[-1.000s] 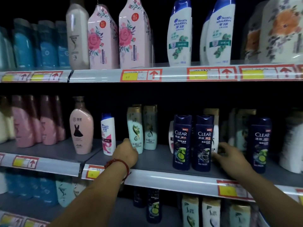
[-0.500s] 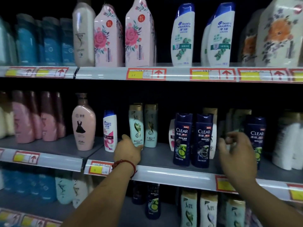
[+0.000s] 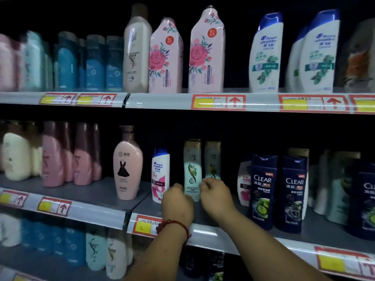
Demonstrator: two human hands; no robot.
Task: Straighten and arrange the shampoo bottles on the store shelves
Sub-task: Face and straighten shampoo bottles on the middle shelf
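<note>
On the middle shelf point(image 3: 219, 230) a pale green shampoo bottle with a gold cap point(image 3: 192, 167) stands upright. My left hand point(image 3: 177, 204) grips its lower left side and my right hand point(image 3: 216, 196) grips its lower right side. A second pale green bottle point(image 3: 212, 159) stands just behind and to its right. A small white bottle with a blue cap point(image 3: 160, 173) stands to the left of my left hand. Two dark blue CLEAR bottles point(image 3: 262, 191) point(image 3: 294, 193) stand to the right of my right arm.
A pink pump bottle with a black dress print point(image 3: 127, 165) stands further left. Pink and cream bottles fill the left of the middle shelf. The top shelf holds blue, beige, rose-printed and white bottles. More bottles stand on the lower shelf. Price tags line the shelf edges.
My right hand has left the area by the CLEAR bottles and moved left to the pale green bottle. My left hand has risen a little onto the same bottle. The view has shifted left.
</note>
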